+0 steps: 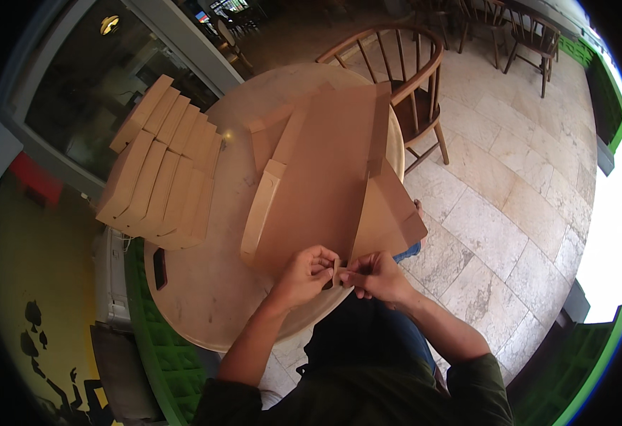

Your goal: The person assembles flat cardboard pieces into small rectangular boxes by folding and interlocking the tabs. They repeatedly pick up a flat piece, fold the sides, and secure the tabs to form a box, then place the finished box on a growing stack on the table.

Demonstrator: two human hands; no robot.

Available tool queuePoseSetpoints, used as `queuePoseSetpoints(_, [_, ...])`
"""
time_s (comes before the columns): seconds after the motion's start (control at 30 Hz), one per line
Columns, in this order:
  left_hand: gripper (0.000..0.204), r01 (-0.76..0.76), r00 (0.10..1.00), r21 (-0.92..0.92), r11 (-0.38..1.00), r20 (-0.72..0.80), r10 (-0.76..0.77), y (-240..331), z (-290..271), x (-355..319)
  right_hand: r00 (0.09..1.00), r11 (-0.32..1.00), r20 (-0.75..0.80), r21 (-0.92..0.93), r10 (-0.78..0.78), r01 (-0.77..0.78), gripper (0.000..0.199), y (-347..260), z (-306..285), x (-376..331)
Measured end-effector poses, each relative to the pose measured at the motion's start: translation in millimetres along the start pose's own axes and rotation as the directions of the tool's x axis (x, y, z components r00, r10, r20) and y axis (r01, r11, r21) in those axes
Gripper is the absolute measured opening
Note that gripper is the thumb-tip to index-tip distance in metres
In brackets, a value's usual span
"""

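Observation:
A large brown cardboard box blank (321, 170), partly folded, lies across the round table (197, 305). Some side panels stand up, and a wide flap (390, 213) sticks out on its right. At the near corner my left hand (309, 273) pinches a small cardboard tab, fingers closed. My right hand (376, 277) grips the same corner from the right, its thumb and fingers pressed together on the cardboard. The two hands almost meet there. How the tab sits between the fingers is partly hidden.
Folded cardboard boxes (161, 177) stand stacked at the table's left. A dark phone (159, 268) lies near the left edge. Beyond the table's far right stands a wooden chair (417, 92); more chairs (531, 39) are farther back. A glass door (83, 85) is at the left.

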State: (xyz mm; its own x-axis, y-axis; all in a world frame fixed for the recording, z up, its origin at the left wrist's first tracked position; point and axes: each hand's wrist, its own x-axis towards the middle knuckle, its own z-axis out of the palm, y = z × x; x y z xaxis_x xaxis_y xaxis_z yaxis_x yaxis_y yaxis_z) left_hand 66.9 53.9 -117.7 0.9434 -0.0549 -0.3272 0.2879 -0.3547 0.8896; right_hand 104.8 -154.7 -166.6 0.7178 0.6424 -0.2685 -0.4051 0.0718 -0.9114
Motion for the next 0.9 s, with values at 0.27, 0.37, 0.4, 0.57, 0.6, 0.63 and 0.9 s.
queuePoseSetpoints(0.27, [0.016,0.034,0.985,0.064,0.997,0.167,-0.044,9.5,-6.6,7.7,0.997,0.996,0.008,-0.052,-0.072,0.072,0.022,-0.6,5.4,-4.0])
queuePoseSetpoints(0.37, [0.012,0.191,0.961,0.048,0.981,0.197,-0.196,7.8,-14.2,14.9,0.996,0.993,0.044,-0.086,-0.079,0.083,0.032,-0.7,1.2,-6.3])
queuePoseSetpoints(0.4, [0.011,0.277,0.935,0.004,0.961,0.230,-0.270,6.8,-17.5,17.1,0.994,0.992,0.058,-0.088,-0.091,0.096,0.036,-0.6,-0.1,-6.3])
queuePoseSetpoints(0.57, [0.009,0.311,0.875,-0.055,0.949,0.407,-0.263,-0.3,-35.2,27.1,0.996,0.993,0.075,-0.106,-0.048,0.056,0.038,3.8,-2.2,-5.8])
queuePoseSetpoints(0.6, [0.010,0.331,0.858,-0.110,0.937,0.449,-0.251,-2.6,-37.6,28.7,0.996,0.992,0.076,-0.112,-0.056,0.064,0.037,5.2,-2.4,-5.9])
queuePoseSetpoints(0.63, [0.010,0.312,0.859,-0.104,0.944,0.456,-0.233,-5.0,-39.3,30.2,0.995,0.990,0.074,-0.124,-0.062,0.071,0.036,6.7,-2.2,-5.8])
queuePoseSetpoints(0.9, [0.006,0.191,0.886,0.053,0.980,0.421,-0.195,-7.2,-23.7,21.9,0.996,0.975,0.053,-0.204,-0.075,0.084,0.031,2.5,-1.5,-5.5])
